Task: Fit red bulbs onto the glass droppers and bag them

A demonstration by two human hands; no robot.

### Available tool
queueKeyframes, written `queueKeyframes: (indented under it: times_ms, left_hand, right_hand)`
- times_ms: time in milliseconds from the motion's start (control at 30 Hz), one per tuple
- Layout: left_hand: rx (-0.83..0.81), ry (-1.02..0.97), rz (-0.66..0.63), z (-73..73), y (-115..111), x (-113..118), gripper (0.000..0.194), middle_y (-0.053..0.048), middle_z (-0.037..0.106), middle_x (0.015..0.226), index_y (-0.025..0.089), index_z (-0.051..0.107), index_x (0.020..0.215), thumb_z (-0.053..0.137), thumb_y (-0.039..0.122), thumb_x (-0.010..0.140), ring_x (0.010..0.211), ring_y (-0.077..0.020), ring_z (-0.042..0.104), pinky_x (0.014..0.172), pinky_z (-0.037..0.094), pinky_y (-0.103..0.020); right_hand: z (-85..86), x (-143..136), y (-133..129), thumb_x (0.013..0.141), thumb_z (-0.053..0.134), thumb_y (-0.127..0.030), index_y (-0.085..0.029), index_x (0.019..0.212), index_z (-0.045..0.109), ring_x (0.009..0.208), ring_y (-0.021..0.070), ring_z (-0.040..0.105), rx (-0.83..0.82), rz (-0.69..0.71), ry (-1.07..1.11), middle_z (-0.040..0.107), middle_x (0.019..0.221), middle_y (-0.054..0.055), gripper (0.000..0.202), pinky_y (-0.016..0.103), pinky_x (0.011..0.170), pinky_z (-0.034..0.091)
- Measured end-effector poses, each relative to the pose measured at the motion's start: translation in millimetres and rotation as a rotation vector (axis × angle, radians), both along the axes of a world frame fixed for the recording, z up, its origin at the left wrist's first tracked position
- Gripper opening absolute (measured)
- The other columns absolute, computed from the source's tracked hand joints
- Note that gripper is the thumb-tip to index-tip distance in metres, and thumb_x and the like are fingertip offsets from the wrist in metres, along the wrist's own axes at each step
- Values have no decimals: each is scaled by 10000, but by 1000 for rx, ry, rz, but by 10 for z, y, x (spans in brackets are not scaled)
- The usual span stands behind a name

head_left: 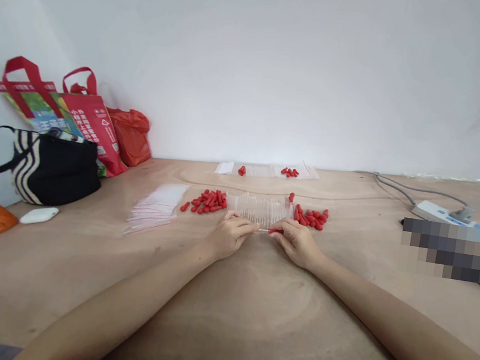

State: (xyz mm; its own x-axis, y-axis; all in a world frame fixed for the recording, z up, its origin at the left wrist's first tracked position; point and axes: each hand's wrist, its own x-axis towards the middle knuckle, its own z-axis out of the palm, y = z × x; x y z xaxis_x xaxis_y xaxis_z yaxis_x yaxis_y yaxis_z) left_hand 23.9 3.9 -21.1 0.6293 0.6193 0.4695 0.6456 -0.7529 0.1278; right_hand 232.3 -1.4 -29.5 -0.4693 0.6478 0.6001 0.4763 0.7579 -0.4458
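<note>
My left hand (228, 237) is closed in a pinch on a thin clear glass dropper tube (263, 230), held level just above the wooden table. At the tube's right end, my right hand (298, 244) pinches a red rubber dropper bulb (275, 231); whether the tube sits inside it I cannot tell. Right behind both hands lies a row of clear glass tubes (254, 207). Loose red bulbs form a pile (210, 201) to the left of the row and another pile (312, 218) to the right. A single red bulb (291, 197) stands at the row's far right corner.
Clear zip bags (157, 207) lie fanned out at left. Farther back are bagged tubes and bulbs (290, 172) and a white paper (225, 167). Shopping bags (94, 128), a black bag (65, 172) and a white case (39, 215) stand left; a power strip (436, 213) lies right.
</note>
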Motion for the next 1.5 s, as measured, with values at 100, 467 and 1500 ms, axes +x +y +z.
queueKeyframes:
  times_ms: [100, 467, 1500]
  left_hand:
    - [22, -22, -32, -10, 4, -8, 258, -39, 667, 894, 203, 595, 974, 366, 162, 861, 808, -120, 597, 803, 301, -307]
    - [101, -99, -84, -36, -12, 19, 233, -8, 687, 809, 190, 587, 920, 385, 117, 830, 665, -112, 605, 716, 281, -313]
    - [74, -115, 31, 2, -36, 56, 205, -12, 681, 753, 187, 595, 811, 415, 272, 859, 648, -123, 595, 823, 265, -352]
  right_hand:
    - [-3, 1, -6, 828, 439, -227, -185, 814, 564, 719, 142, 564, 38, 16, 6, 616, 775, 49, 132, 285, 663, 428]
    - [-25, -3, 3, 811, 482, -232, -176, 774, 576, 660, 133, 554, 158, 37, 48, 614, 699, 43, 115, 266, 630, 429]
    - [46, 97, 65, 754, 548, -370, -201, 783, 605, 719, 166, 517, 34, -47, -41, 625, 740, 42, 180, 319, 681, 367]
